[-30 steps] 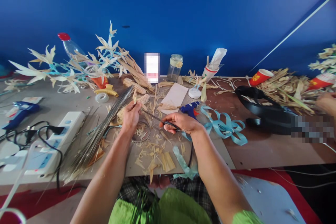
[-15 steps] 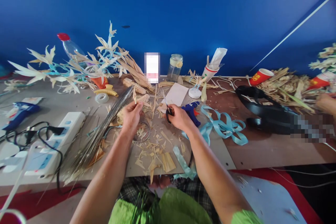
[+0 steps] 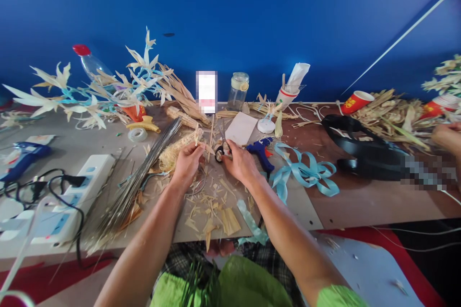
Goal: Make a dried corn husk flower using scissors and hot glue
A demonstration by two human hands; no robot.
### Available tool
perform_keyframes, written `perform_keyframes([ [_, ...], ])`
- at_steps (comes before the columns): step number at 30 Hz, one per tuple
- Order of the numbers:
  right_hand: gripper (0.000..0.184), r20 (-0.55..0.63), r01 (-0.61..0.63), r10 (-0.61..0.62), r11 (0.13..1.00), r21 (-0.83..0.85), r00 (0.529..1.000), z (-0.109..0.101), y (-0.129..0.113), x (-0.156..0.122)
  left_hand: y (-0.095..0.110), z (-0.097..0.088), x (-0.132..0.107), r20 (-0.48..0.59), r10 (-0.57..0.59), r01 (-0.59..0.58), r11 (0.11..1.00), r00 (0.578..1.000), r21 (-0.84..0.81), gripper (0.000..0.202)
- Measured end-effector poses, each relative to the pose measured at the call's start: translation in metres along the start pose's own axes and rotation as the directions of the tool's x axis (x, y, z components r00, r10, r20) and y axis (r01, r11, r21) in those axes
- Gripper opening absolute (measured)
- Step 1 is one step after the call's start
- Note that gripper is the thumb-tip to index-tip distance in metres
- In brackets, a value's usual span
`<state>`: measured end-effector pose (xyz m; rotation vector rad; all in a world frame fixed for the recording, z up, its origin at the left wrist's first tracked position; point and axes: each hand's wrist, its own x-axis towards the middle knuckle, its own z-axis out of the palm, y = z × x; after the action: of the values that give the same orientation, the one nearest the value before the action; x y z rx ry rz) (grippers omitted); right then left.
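Between its fingertips my left hand (image 3: pixel 188 162) pinches a small piece of pale corn husk (image 3: pixel 198 142), which sticks up above the fingers. My right hand (image 3: pixel 240 162) is closed on black-handled scissors (image 3: pixel 219 153), their blades pointing away from me. Both hands hover close together over the middle of the table. Husk scraps (image 3: pixel 212 208) lie scattered below them. Just left of my left hand are a fibrous straw-coloured clump (image 3: pixel 169 157) and a bundle of thin wires (image 3: pixel 144 182). A blue glue gun (image 3: pixel 262 148) rests right of my right hand.
Light blue ribbon (image 3: pixel 306 170) lies right of the glue gun. A white power strip (image 3: pixel 81 196) and another blue glue gun (image 3: pixel 27 156) are at left. Husk flowers (image 3: pixel 93 100), a glass jar (image 3: pixel 238 93) and a black headset (image 3: pixel 367 153) stand around. Another person's hand (image 3: pixel 448 135) shows at right.
My hands have come closer together: the left moved right with the husk piece, and the right shifted slightly inward with the scissors. The view has turned a little.
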<state>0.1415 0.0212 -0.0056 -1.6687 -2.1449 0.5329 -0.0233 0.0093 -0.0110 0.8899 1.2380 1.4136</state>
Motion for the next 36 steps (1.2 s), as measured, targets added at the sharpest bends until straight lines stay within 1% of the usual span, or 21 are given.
perform_keyframes([
  [5,0.054,-0.031,0.038,-0.037,0.999,0.030,0.999,0.000,-0.003,0.000,-0.003,0.001,0.000,0.045,-0.004,0.003,1.000,0.999,0.011,0.023],
  [8,0.055,-0.049,0.032,-0.030,0.999,0.040,0.998,0.001,-0.003,0.000,-0.003,0.002,-0.001,0.041,-0.013,0.014,1.000,0.999,-0.018,0.023],
  [11,0.045,-0.080,0.030,-0.027,0.999,0.037,0.996,0.002,-0.004,0.000,-0.002,0.002,-0.001,0.027,-0.028,0.029,0.999,0.999,-0.042,0.023],
  [16,0.035,-0.045,0.018,-0.018,1.000,-0.006,0.999,-0.001,-0.011,-0.003,-0.002,0.002,-0.001,0.031,-0.001,0.001,1.000,1.000,0.003,0.022],
  [20,0.031,-0.141,0.046,-0.042,0.999,0.021,0.989,-0.003,-0.015,-0.004,-0.002,0.003,-0.001,0.037,0.020,-0.022,0.998,0.999,0.052,0.021],
  [23,0.028,-0.141,0.056,-0.049,0.997,0.051,0.989,-0.003,-0.013,-0.003,-0.003,0.002,-0.001,0.054,0.021,-0.024,0.998,0.998,0.051,0.021],
  [25,0.027,-0.143,0.071,-0.059,0.994,0.081,0.988,-0.003,-0.011,-0.002,-0.004,0.002,-0.001,0.054,0.021,-0.024,0.998,0.998,0.051,0.021],
  [26,0.027,-0.165,0.090,-0.072,0.990,0.107,0.984,-0.003,-0.011,-0.002,-0.004,0.002,-0.001,0.054,0.021,-0.024,0.998,0.998,0.056,0.020],
  [30,0.026,-0.265,0.220,-0.150,0.940,0.260,0.953,0.000,-0.016,-0.003,-0.001,0.006,-0.003,0.065,0.033,-0.039,0.994,0.997,0.101,0.020],
  [33,0.020,-0.274,0.256,-0.169,0.911,0.323,0.947,0.005,-0.020,-0.003,0.002,0.009,-0.005,0.061,0.021,-0.028,0.994,0.998,0.109,0.020],
  [36,0.014,-0.242,0.252,-0.166,0.887,0.387,0.956,0.008,-0.020,-0.001,0.001,0.009,-0.007,0.087,-0.043,0.039,0.998,0.995,0.041,0.022],
])
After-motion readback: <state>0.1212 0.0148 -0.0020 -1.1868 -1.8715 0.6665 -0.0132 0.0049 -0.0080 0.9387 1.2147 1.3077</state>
